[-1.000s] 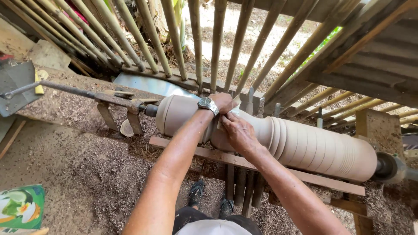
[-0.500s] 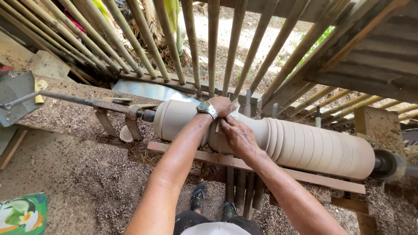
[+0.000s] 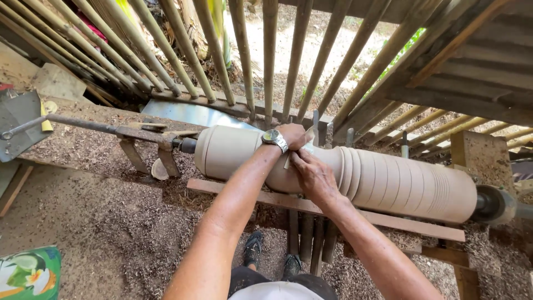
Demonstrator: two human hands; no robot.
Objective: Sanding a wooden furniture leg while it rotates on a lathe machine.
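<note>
we note the left hand (image 3: 292,135) and right hand (image 3: 312,173) pinching a small abrasive sheet (image 3: 307,145) against the lathe-mounted wooden workpiece (image 3: 388,183), steadying contact.

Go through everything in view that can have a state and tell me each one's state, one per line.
Wooden workpiece: mounted lying flat on the lathe, right part grooved, left part smooth.
Left hand: resting on top of the workpiece.
Right hand: pressed on the workpiece's near side.
Wristwatch: on the left wrist.
Ground: covered in shavings.

Pale wood cylinder (image 3: 388,183) lies horiz. on lathe, ring-grooved at right, smooth at left.
</note>
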